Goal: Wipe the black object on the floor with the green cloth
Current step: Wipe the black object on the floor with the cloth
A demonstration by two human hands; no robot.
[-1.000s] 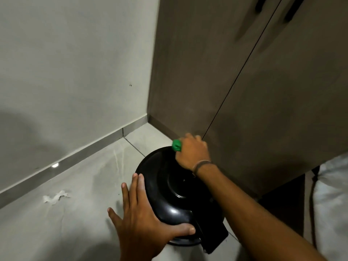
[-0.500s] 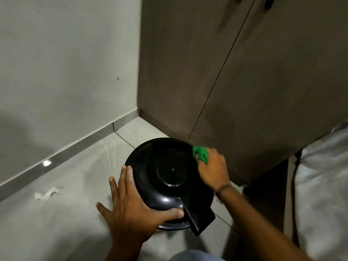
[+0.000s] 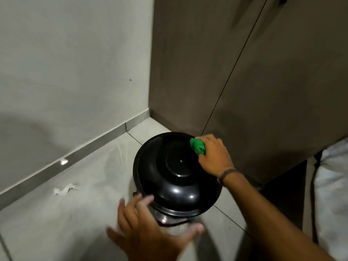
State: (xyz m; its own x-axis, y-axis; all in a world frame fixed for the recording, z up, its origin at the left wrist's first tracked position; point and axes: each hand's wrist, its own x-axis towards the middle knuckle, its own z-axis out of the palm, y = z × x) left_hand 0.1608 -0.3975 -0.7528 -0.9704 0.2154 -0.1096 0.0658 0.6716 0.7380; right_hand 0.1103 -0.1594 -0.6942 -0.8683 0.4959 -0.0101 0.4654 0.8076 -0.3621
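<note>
Mid-wipe. Right hand [image 3: 214, 155]: fingers pinch green cloth [image 3: 197, 146] on right rim of black object [image 3: 177, 172]. Left hand [image 3: 146, 228]: fingers spread, lower centre. Most of the surface probably remains to wipe.

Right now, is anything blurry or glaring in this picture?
Head view: motion blur smears the left hand; the right hand and green cloth look sharp; small glare spots dot the black object and the baseboard; light is dim overall.

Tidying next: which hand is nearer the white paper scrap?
Left. Left hand is right of the scrap; right hand is farther, across the black object, gripping the green cloth.
</note>
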